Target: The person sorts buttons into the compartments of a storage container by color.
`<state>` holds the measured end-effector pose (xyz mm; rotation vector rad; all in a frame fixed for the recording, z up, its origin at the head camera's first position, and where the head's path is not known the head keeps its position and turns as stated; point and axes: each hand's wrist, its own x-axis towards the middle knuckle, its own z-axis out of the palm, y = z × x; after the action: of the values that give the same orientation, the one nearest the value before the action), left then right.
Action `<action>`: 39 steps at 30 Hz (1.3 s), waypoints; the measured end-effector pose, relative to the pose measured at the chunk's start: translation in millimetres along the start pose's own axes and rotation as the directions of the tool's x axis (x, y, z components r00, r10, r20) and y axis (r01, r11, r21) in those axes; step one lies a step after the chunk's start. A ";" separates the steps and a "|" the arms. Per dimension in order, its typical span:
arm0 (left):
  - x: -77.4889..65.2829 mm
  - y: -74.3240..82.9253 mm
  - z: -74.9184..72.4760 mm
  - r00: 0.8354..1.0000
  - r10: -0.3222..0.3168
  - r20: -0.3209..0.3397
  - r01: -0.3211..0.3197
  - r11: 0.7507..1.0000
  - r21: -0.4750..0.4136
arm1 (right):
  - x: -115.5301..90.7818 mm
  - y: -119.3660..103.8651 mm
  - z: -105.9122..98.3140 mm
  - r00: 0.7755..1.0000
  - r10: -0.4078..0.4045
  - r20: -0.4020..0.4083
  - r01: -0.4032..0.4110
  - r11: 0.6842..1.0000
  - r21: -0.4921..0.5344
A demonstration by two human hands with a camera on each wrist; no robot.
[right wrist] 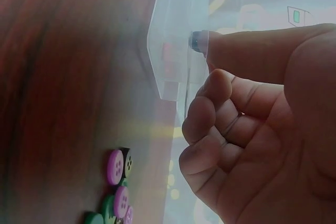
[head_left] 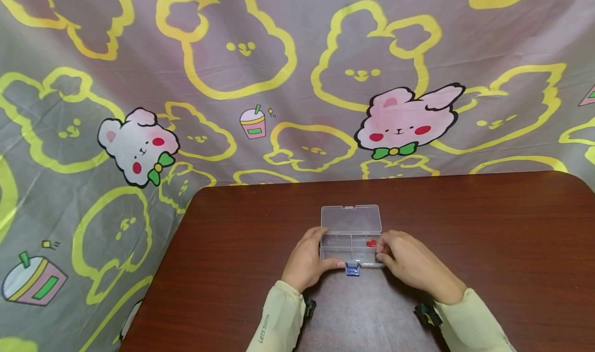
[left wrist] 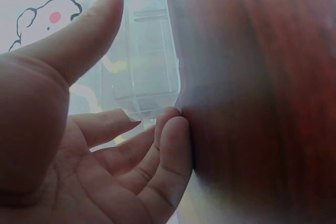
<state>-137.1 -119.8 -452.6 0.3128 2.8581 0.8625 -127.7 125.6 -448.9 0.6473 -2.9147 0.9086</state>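
A clear plastic compartment box point(head_left: 337, 254) lies on the table with its lid point(head_left: 350, 219) raised at the back. Its blue latch point(head_left: 353, 269) hangs at the front. Two red buttons point(head_left: 371, 243) lie in the right rear compartment. My left hand point(head_left: 304, 259) holds the box at its left end, thumb along the front edge and fingers around the side. At the right end, my right hand point(head_left: 409, 259) pinches a small dark button point(right wrist: 197, 41) between thumb and forefinger, over the front right compartment. The other fingers of that hand are curled.
Beside the box, purple buttons point(right wrist: 115, 167), green buttons point(right wrist: 108, 205) and a black one point(right wrist: 127, 162) lie grouped on the brown table point(head_left: 246, 223); the right hand hides them in the head view. A patterned cloth point(head_left: 297, 109) hangs behind the table.
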 end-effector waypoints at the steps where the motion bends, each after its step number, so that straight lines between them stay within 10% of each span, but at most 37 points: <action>1: -0.2 0.0 0.0 1.000 0.001 0.000 -0.001 1.000 -0.003 | 0.1 0.4 0.3 1.000 -0.004 -0.001 0.004 1.000 0.000; 39: 0.1 0.5 0.4 1.000 -0.004 0.010 0.004 1.000 -0.001 | -1.3 -0.4 -2.9 1.000 -0.003 0.006 0.003 1.000 -0.022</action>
<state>-137.0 -119.1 -452.7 0.3107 2.8479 0.8597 -126.7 127.4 -446.4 0.6544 -2.9238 0.8752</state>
